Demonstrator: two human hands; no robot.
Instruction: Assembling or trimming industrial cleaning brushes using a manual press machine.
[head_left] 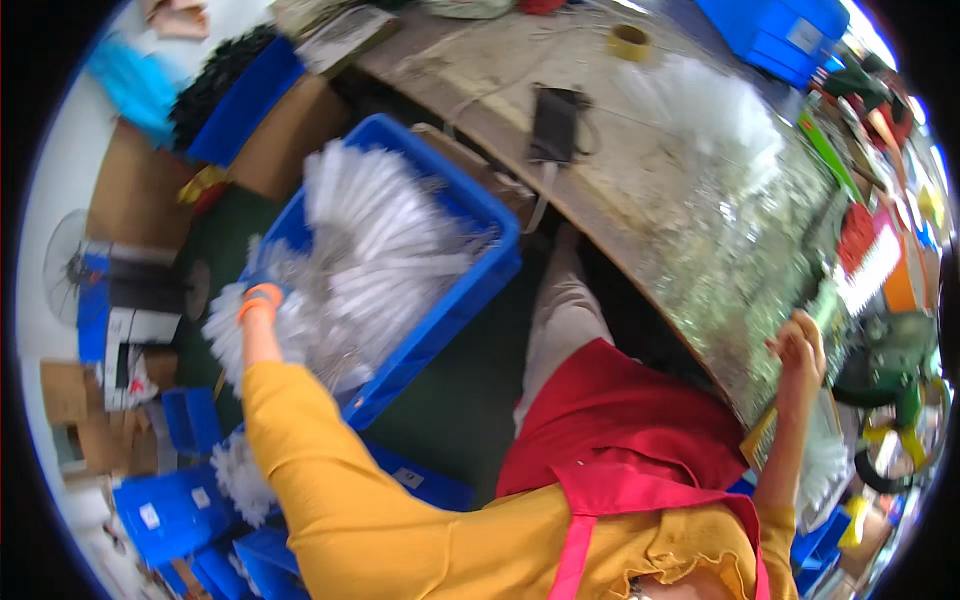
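My left hand [264, 287], in a blue glove with an orange cuff, reaches to the left side of a blue plastic crate [505, 235]. It touches white, translucent plastic strips [375, 240] fanned out in bundles inside the crate and over its left side. Its fingers are blurred and hidden among the strips, so their grip does not show. At the right, my bare right hand [800, 345] is closed around the light green handle of a brush [868, 272] with white bristles. The brush is raised by the right edge of the worktable [480, 60].
Clear, shiny plastic pieces [700, 270] cover the table's right part, with a translucent bundle [710, 110] beyond. A tape roll [629, 43] and a dark device with a cable [555, 125] lie there too. Blue bins [165, 512] stand lower left; a fan [68, 265] is at far left.
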